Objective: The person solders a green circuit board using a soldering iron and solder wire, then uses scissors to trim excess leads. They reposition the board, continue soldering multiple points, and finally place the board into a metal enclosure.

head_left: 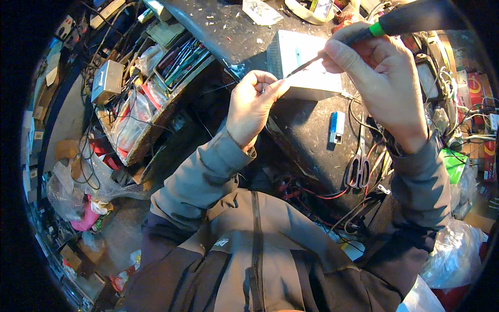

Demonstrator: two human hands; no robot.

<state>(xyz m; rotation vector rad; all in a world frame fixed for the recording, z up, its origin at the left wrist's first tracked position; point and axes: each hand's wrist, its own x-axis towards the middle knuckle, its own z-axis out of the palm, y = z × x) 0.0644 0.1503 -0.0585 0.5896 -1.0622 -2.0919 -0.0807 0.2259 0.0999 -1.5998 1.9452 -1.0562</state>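
Observation:
My right hand [382, 73] is closed around a slim tool [416, 20] with a thick black handle and a bright green band. A thin dark shaft [305, 64] lines up with it and runs down left to my left hand [252, 101]. There my thumb and index finger pinch its end, and the tip is hidden by the fingers. The exact kind of tool does not show. Just under both hands stands a pale metal box [305, 52] with a perforated side, on a dark worktop [312, 122].
Nearer me on the worktop lie a small blue-and-white box [337, 128] and scissors [358, 169]. Tangled cables [457, 122] crowd the right side. At left, a wooden tray [143, 140] holds pens, tools and plastic bags. A roll of tape [311, 11] sits at the back.

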